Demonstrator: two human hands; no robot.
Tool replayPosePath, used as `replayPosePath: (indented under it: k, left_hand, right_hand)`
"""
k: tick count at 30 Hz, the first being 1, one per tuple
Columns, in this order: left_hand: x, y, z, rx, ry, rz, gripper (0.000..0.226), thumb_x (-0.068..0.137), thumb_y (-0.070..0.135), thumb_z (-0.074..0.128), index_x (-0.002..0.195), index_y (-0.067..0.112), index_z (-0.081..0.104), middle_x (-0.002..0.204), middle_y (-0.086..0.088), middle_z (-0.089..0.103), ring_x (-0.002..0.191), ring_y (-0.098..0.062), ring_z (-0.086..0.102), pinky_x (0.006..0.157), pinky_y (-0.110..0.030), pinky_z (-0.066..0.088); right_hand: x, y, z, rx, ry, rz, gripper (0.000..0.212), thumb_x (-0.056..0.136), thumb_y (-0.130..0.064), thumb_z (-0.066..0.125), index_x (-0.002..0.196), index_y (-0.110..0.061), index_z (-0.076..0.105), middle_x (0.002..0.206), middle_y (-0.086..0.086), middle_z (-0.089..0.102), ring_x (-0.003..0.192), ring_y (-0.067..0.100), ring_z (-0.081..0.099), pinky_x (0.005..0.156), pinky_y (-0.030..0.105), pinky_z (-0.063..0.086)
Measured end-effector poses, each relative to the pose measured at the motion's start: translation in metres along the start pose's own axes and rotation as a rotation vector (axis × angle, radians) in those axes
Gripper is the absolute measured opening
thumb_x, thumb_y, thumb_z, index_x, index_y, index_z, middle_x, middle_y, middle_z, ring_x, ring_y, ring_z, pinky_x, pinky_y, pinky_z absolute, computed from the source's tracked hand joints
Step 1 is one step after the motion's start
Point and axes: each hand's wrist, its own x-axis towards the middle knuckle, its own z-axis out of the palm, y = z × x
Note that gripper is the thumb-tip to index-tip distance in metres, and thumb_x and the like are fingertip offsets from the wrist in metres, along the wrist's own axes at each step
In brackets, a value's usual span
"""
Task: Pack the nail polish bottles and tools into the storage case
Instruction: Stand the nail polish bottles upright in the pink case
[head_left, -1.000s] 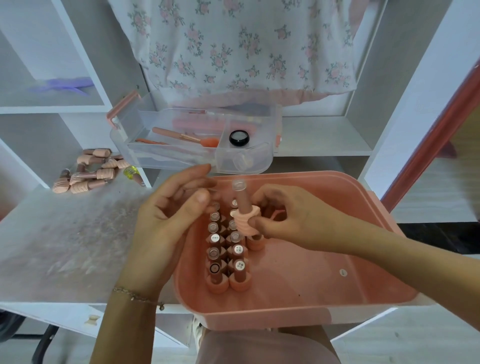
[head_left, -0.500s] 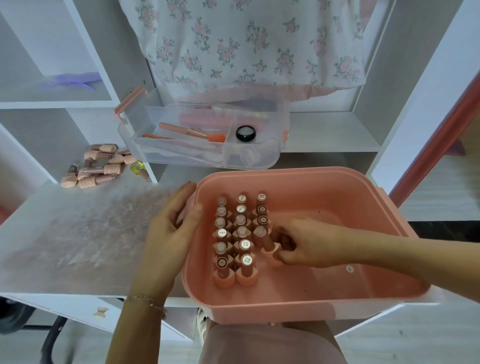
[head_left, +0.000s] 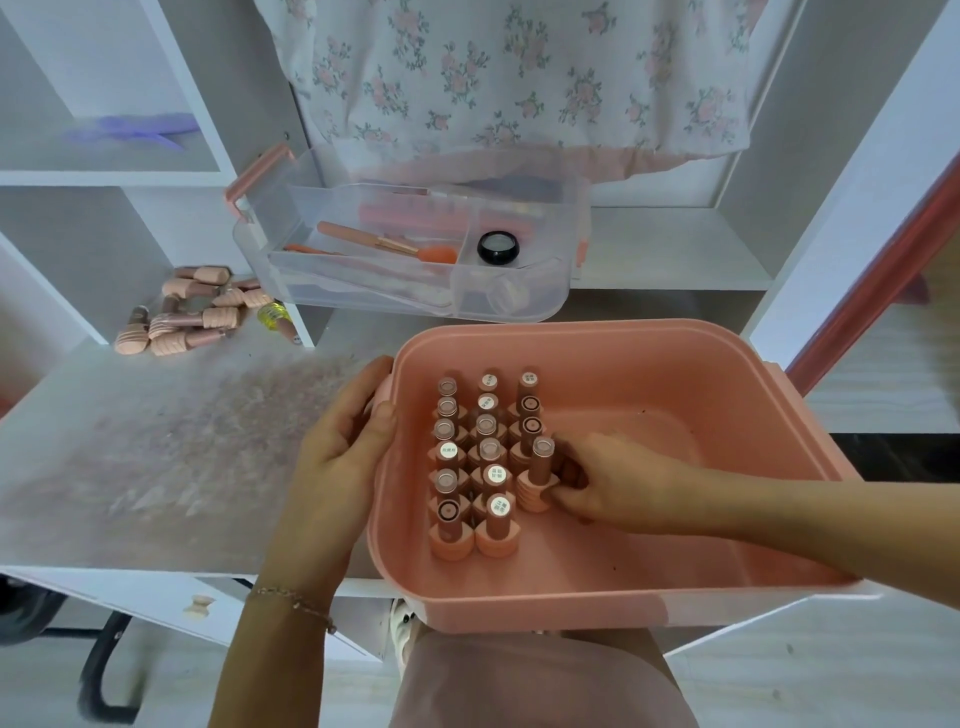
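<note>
A pink storage case (head_left: 613, 603) sits at the table's front edge. Inside it, several pink nail polish bottles (head_left: 470, 462) stand upright in three rows at the left. My right hand (head_left: 613, 480) reaches into the case and pinches the ribbed base of the nearest bottle in the right row (head_left: 537, 475), which stands on the case floor. My left hand (head_left: 343, 457) grips the case's left rim, thumb over the edge. More pink bottles (head_left: 182, 317) lie in a loose pile on the table at the far left.
A clear tray with a pink handle (head_left: 540, 306) stands behind the case, holding a pink brush (head_left: 387, 243) and a small black jar (head_left: 497, 247). White shelving surrounds the table. A floral cloth (head_left: 519, 78) hangs at the back. A purple item (head_left: 135, 130) lies on the left shelf.
My right hand lowered the bottle it held above the rows and set it down in the right row. My left hand moved from over the bottles to the case's left rim.
</note>
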Motion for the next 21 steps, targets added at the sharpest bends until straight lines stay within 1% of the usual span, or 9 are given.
replayPosePath:
  k: [2,5,7,10,12,15,17,19,21]
  left_hand:
    - [0.0002,-0.0001,0.0001,-0.005,0.007,-0.004,0.035,0.092,0.016,0.049,0.125,0.026,0.054,0.118,0.013,0.062,0.111,-0.007,0.058,0.096,-0.031,0.045]
    - [-0.0002,-0.0008,0.0006,-0.001,-0.005,-0.004,0.036,0.092,0.017,0.049,0.127,0.025,0.053,0.119,0.012,0.061,0.112,-0.008,0.058,0.096,-0.031,0.045]
    - [0.0001,-0.0010,0.0002,0.006,-0.016,0.004,0.037,0.092,0.018,0.049,0.128,0.024,0.053,0.119,0.013,0.061,0.111,-0.007,0.058,0.094,-0.029,0.046]
    - [0.0010,-0.0020,-0.0012,0.012,-0.022,0.012,0.038,0.091,0.019,0.049,0.129,0.023,0.053,0.119,0.011,0.062,0.110,-0.006,0.058,0.093,-0.028,0.047]
    - [0.0016,-0.0028,-0.0019,0.010,-0.020,0.006,0.038,0.092,0.019,0.049,0.130,0.023,0.053,0.120,0.010,0.062,0.111,-0.007,0.058,0.095,-0.030,0.046]
    - [0.0018,-0.0038,-0.0017,0.010,-0.024,0.011,0.039,0.091,0.020,0.050,0.130,0.023,0.053,0.120,0.010,0.062,0.110,-0.006,0.059,0.093,-0.029,0.047]
    - [0.0019,-0.0041,-0.0017,0.012,-0.031,0.017,0.039,0.091,0.021,0.050,0.129,0.023,0.053,0.116,0.012,0.064,0.105,-0.003,0.061,0.089,-0.025,0.048]
    - [0.0018,-0.0047,-0.0022,0.015,-0.032,0.025,0.038,0.091,0.021,0.050,0.128,0.024,0.054,0.110,0.015,0.066,0.101,0.000,0.063,0.084,-0.022,0.049]
    - [0.0017,-0.0051,-0.0024,0.015,-0.028,0.032,0.038,0.090,0.021,0.050,0.128,0.024,0.055,0.106,0.017,0.067,0.099,0.001,0.063,0.082,-0.020,0.049]
  right_hand:
    - [0.0012,0.0008,0.0024,-0.011,0.028,0.003,0.004,0.080,-0.016,0.056,0.083,-0.013,0.055,0.083,0.007,0.065,0.071,0.018,0.053,0.057,0.019,0.030]
    - [0.0011,0.0020,0.0050,-0.028,0.062,0.001,0.011,0.080,-0.016,0.057,0.074,-0.021,0.049,0.079,0.004,0.063,0.074,0.020,0.055,0.056,0.017,0.026]
    - [0.0015,0.0034,0.0055,-0.036,0.075,0.003,0.002,0.080,-0.016,0.057,0.080,-0.015,0.055,0.083,0.007,0.066,0.078,0.024,0.058,0.057,0.017,0.027]
    - [0.0035,0.0045,0.0066,-0.047,0.092,-0.005,0.005,0.080,-0.016,0.056,0.083,-0.012,0.056,0.085,0.010,0.067,0.080,0.026,0.058,0.058,0.018,0.028]
    - [0.0037,0.0038,0.0062,-0.039,0.098,-0.016,0.005,0.080,-0.016,0.057,0.078,-0.012,0.055,0.084,0.010,0.067,0.078,0.026,0.058,0.056,0.018,0.027]
    - [0.0030,0.0053,0.0065,-0.043,0.104,-0.024,0.018,0.080,-0.016,0.058,0.066,-0.019,0.047,0.081,0.011,0.067,0.074,0.025,0.057,0.055,0.018,0.027]
    - [0.0024,0.0053,0.0065,-0.024,0.104,-0.008,0.014,0.079,-0.017,0.059,0.069,-0.016,0.050,0.074,0.006,0.065,0.069,0.020,0.055,0.053,0.016,0.031]
    - [0.0019,0.0045,0.0059,0.012,0.108,0.012,0.010,0.078,-0.015,0.060,0.072,-0.016,0.052,0.062,-0.009,0.056,0.063,0.013,0.048,0.051,0.006,0.034]
    - [0.0018,0.0040,0.0065,0.025,0.118,0.009,0.021,0.077,-0.015,0.061,0.067,-0.025,0.046,0.057,-0.016,0.047,0.060,0.006,0.042,0.052,0.001,0.033]
